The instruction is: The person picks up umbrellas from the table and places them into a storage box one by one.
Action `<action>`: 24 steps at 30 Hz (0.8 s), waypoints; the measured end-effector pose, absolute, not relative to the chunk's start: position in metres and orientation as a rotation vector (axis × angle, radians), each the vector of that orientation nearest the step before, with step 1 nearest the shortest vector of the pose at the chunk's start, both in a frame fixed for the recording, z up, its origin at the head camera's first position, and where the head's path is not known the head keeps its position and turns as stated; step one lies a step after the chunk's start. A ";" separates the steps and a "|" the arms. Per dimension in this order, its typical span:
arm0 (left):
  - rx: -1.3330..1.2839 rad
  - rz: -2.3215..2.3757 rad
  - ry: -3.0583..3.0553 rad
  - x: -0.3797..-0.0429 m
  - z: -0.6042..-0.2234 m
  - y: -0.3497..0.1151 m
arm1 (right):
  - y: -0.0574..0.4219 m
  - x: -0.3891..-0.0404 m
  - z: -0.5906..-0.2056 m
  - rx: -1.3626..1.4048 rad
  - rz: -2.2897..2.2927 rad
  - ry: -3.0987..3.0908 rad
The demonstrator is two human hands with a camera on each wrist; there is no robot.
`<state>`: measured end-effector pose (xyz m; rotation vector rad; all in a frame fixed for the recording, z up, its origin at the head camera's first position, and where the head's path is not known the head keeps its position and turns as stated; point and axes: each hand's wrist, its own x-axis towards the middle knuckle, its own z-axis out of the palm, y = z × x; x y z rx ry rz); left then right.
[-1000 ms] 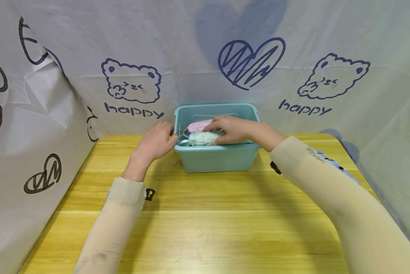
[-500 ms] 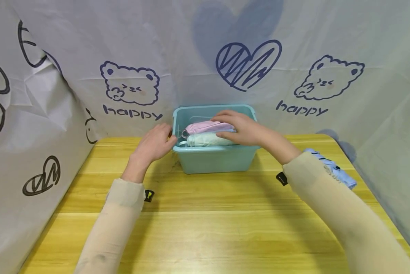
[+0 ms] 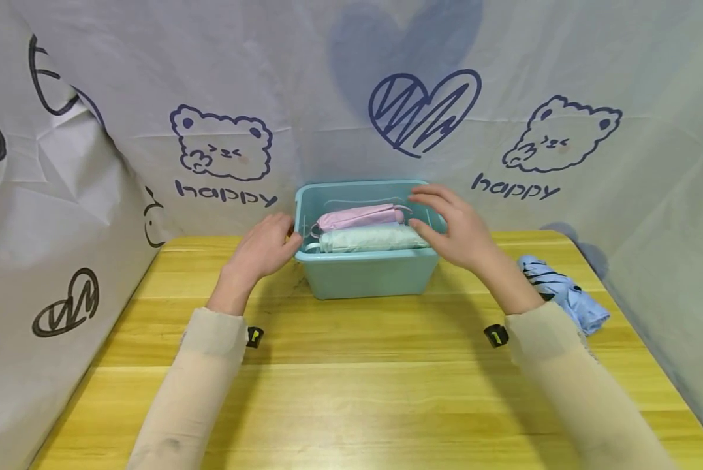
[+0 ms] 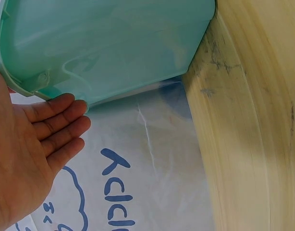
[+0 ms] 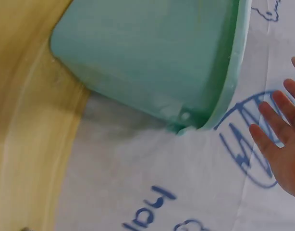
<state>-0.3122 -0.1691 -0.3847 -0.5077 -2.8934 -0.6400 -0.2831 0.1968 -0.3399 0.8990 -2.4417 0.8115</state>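
Note:
A teal plastic bin (image 3: 369, 277) stands against the back sheet in the head view. Inside lie a folded pink umbrella (image 3: 359, 217) and, in front of it, a folded mint umbrella (image 3: 371, 239). My left hand (image 3: 263, 248) rests at the bin's left end; in the left wrist view its fingers (image 4: 66, 127) extend fairly straight along the outer wall, below the rim, while the thumb is hidden. Over the bin's right end, my right hand (image 3: 459, 228) is spread with nothing in it. The right wrist view shows its fingers (image 5: 277, 120) apart, beyond the rim.
A folded blue umbrella (image 3: 565, 294) lies on the wooden table (image 3: 374, 391), beside my right forearm. White sheets (image 3: 328, 78) with drawn bears and hearts enclose the back and sides. Small black devices (image 3: 495, 335) sit at both wrists.
My right hand has let go of the mint umbrella and moved right, spreading its fingers, so both umbrellas in the bin show more fully. The left hand stays at the bin's left end.

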 end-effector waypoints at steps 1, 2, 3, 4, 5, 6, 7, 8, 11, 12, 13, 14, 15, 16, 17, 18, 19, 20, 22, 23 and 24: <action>-0.508 -0.638 -2.893 -0.312 -0.385 -0.169 | 0.201 -0.282 -0.343 0.877 0.827 -2.423; -0.507 -0.638 -2.893 -0.312 -0.385 -0.169 | 0.205 -0.281 -0.345 0.854 0.840 -2.412; -0.507 -0.637 -2.894 -0.312 -0.385 -0.169 | 0.208 -0.280 -0.348 0.829 0.854 -2.405; -0.507 -0.638 -2.895 -0.313 -0.385 -0.169 | 0.212 -0.279 -0.350 0.801 0.866 -2.403; -0.506 -0.638 -2.895 -0.313 -0.384 -0.169 | 0.216 -0.278 -0.353 0.773 0.877 -2.403; -0.505 -0.641 -2.895 -0.313 -0.384 -0.169 | 0.220 -0.277 -0.356 0.749 0.889 -2.402; -0.503 -0.642 -2.896 -0.313 -0.384 -0.169 | 0.224 -0.276 -0.358 0.722 0.898 -2.404; -0.502 -0.645 -2.896 -0.313 -0.384 -0.169 | 0.228 -0.275 -0.361 0.695 0.905 -2.411; -0.501 -0.651 -2.896 -0.312 -0.384 -0.169 | 0.240 -0.272 -0.369 0.624 0.926 -2.431; -0.501 -0.653 -2.896 -0.312 -0.384 -0.169 | 0.244 -0.271 -0.373 0.604 0.925 -2.440; -0.500 -0.652 -2.895 -0.312 -0.384 -0.169 | 0.248 -0.270 -0.376 0.582 0.921 -2.451; -0.500 -0.653 -2.895 -0.312 -0.384 -0.169 | 0.251 -0.269 -0.379 0.563 0.915 -2.463; -0.499 -0.652 -2.896 -0.311 -0.383 -0.169 | 0.255 -0.268 -0.382 0.544 0.909 -2.474; -0.498 -0.651 -2.895 -0.311 -0.383 -0.169 | 0.259 -0.267 -0.385 0.529 0.899 -2.483; -0.498 -0.649 -2.895 -0.311 -0.383 -0.169 | 0.262 -0.267 -0.389 0.515 0.892 -2.492; -0.499 -0.648 -2.894 -0.311 -0.383 -0.168 | 0.266 -0.266 -0.392 0.500 0.884 -2.501; -0.499 -0.647 -2.893 -0.311 -0.383 -0.168 | 0.269 -0.265 -0.395 0.489 0.877 -2.507; -0.500 -0.647 -2.892 -0.311 -0.383 -0.168 | 0.272 -0.265 -0.397 0.478 0.869 -2.515; -0.499 -0.649 -2.890 -0.311 -0.384 -0.168 | 0.278 -0.263 -0.402 0.464 0.856 -2.528; -0.499 -0.650 -2.890 -0.312 -0.384 -0.168 | 0.281 -0.263 -0.404 0.455 0.849 -2.539; -0.498 -0.651 -2.889 -0.312 -0.384 -0.168 | 0.284 -0.262 -0.407 0.445 0.840 -2.552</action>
